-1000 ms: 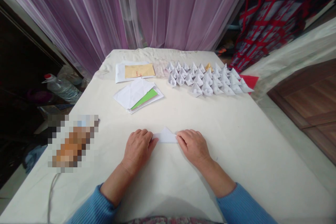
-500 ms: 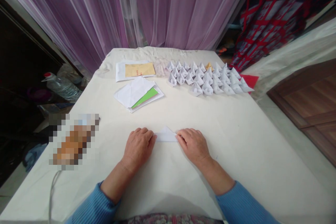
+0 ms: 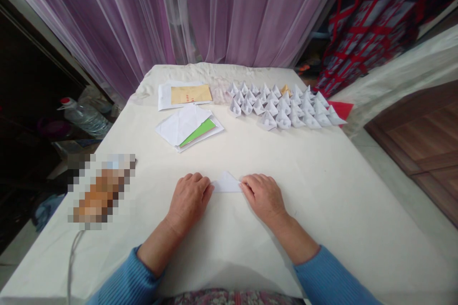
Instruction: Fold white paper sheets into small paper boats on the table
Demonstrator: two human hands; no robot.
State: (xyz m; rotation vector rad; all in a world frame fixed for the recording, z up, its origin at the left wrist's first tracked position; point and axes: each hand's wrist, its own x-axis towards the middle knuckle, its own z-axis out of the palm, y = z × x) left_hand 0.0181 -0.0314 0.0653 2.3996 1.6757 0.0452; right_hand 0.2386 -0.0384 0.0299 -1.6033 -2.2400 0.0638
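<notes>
A small folded white paper (image 3: pixel 227 184) lies near the middle of the table, with a peak pointing away from me and a straight near edge. My left hand (image 3: pixel 191 198) pinches its left end between thumb and fingers. At the right end, my right hand (image 3: pixel 263 196) grips it the same way. Both hands rest on the tablecloth, and their fingers hide the paper's two ends. Beyond them sits a stack of white paper sheets (image 3: pixel 182 126) with a green sheet (image 3: pixel 198 133) partly showing.
Several folded white paper boats (image 3: pixel 282 119) stand in rows at the back right, one yellow (image 3: pixel 285 89) among them, beside a red sheet (image 3: pixel 341 109). A brown paper (image 3: pixel 191 94) lies on white paper at the back. A blurred-out object (image 3: pixel 102 193) with a cable (image 3: pixel 71 262) is at left.
The band along the near side of the folded paper no longer shows; the paper now looks like one plain triangle. Both hands keep almost the same place.
</notes>
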